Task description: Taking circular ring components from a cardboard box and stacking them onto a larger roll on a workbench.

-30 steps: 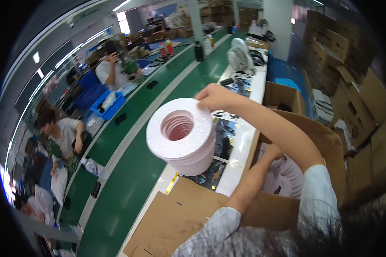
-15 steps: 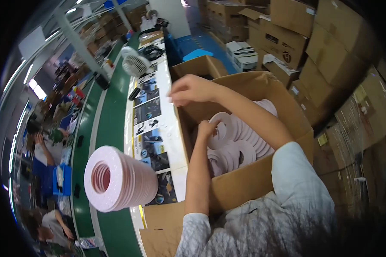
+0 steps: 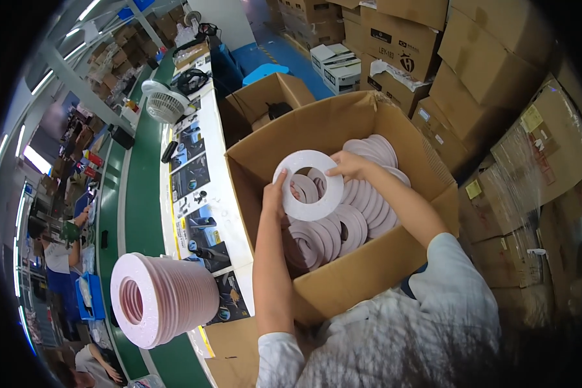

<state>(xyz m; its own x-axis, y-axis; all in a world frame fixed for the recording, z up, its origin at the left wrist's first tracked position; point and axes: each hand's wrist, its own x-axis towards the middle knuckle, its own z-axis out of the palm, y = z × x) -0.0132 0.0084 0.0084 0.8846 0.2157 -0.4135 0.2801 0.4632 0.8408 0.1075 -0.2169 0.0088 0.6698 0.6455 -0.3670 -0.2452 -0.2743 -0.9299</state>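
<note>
A flat white foam ring (image 3: 295, 208) is held up over an open cardboard box (image 3: 343, 284). My left hand (image 3: 275, 195) grips its left edge with the thumb on the face. On its upper right edge, my right hand (image 3: 349, 166) pinches it. Below, inside the box, lie many similar pinkish-white rings (image 3: 352, 229) in leaning rows. Left of the box, on the bench, stands a tall stack of such rings (image 3: 168, 297).
Printed sheets (image 3: 191, 174) cover the white bench top beside a green conveyor (image 3: 142, 223). A small white fan (image 3: 165, 103) stands farther along. Another open carton (image 3: 265, 97) is beyond the box. Stacked cartons (image 3: 485, 71) rise at the right. Co-workers (image 3: 61, 249) sit across at the left.
My right hand has come back from the box's far left edge to the ring. The ring has been lifted from the box and is now held between both hands. The view has shifted slightly.
</note>
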